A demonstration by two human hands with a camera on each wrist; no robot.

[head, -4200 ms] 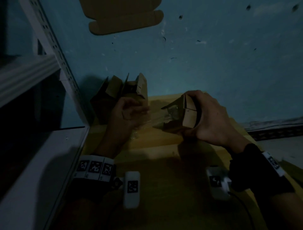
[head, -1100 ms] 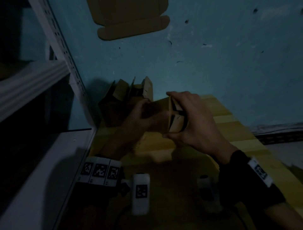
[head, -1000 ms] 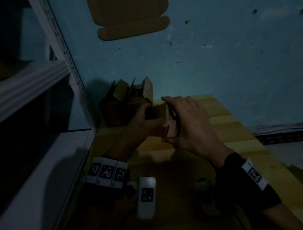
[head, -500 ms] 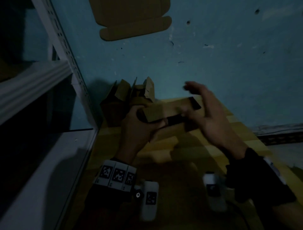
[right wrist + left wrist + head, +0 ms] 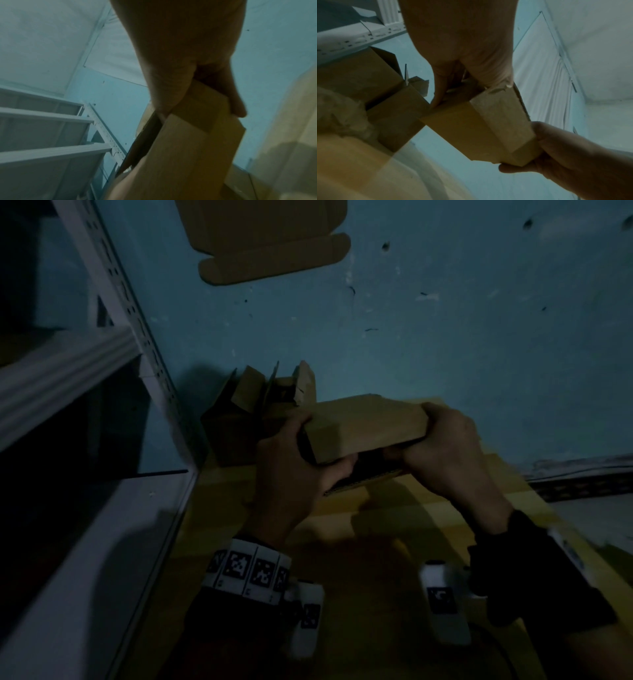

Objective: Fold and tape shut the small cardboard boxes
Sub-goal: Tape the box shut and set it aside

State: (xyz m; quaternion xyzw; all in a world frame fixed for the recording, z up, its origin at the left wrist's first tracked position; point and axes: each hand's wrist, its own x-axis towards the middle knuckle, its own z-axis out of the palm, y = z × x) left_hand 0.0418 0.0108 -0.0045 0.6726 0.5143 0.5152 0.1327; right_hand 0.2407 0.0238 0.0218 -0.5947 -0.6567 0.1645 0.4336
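A small brown cardboard box lies lengthwise between both hands, lifted above the wooden table. My left hand grips its left end, thumb underneath near the front edge. My right hand grips its right end with fingers curled over it. In the left wrist view the box stretches from my left hand down to my right hand, and a torn flap edge shows by the left fingers. The right wrist view shows the box beneath my right hand.
Open, unfolded cardboard boxes stand against the blue wall behind my left hand. A flat cardboard blank is on the wall above. A white metal shelf unit borders the table on the left.
The box has turned from end-on to lying lengthwise. My right hand, spread open half a second ago, now grips the right end. My left hand has kept hold of the left end.
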